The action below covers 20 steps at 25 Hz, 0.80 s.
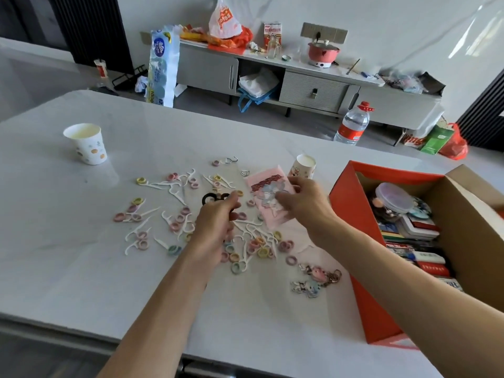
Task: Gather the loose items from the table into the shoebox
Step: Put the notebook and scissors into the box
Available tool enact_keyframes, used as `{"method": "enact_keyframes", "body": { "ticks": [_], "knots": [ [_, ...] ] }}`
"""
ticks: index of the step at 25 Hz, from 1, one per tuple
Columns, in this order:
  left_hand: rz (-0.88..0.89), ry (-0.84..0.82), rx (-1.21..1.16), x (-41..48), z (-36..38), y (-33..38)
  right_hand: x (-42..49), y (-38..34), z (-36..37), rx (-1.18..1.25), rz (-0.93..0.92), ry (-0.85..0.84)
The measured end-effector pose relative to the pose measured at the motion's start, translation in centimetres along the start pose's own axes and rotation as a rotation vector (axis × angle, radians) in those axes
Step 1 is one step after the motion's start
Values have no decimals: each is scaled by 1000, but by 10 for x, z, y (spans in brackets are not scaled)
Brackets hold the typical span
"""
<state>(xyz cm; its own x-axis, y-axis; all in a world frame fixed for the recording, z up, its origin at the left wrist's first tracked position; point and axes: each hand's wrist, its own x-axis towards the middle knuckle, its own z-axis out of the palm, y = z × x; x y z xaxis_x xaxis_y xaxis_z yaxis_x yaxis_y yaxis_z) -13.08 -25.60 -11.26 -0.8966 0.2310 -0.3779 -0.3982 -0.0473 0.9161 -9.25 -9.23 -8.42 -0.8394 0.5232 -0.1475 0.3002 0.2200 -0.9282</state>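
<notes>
Several pastel hair ties (174, 227) and white floss picks (174, 190) lie scattered across the white table (81, 268). My left hand (215, 227) hovers over the pile with its fingers closed around a black hair tie (208, 198). My right hand (302, 201) pinches a pink printed packet (268, 186) lifted just off the table. The orange shoebox (354, 214) stands open at the right, holding a round plastic container, small boxes and cards. Two keychains (316, 279) rest beside the box's near left wall.
A paper cup (87, 143) stands at the far left of the table; a second cup (305, 166) lies tipped behind the packet. The box's cardboard flap (471, 214) rises at the right. Beyond the table are a low cabinet and a water bottle (353, 124).
</notes>
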Motion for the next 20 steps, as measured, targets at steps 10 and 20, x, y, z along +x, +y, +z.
{"method": "enact_keyframes", "body": {
  "ticks": [10,20],
  "knots": [
    [-59,220,-315,16,-27,15,102,-8,47,-1128,-385,-102],
    [-54,206,-311,26,-19,12,115,-18,47,-1080,-351,-83]
  ]
}}
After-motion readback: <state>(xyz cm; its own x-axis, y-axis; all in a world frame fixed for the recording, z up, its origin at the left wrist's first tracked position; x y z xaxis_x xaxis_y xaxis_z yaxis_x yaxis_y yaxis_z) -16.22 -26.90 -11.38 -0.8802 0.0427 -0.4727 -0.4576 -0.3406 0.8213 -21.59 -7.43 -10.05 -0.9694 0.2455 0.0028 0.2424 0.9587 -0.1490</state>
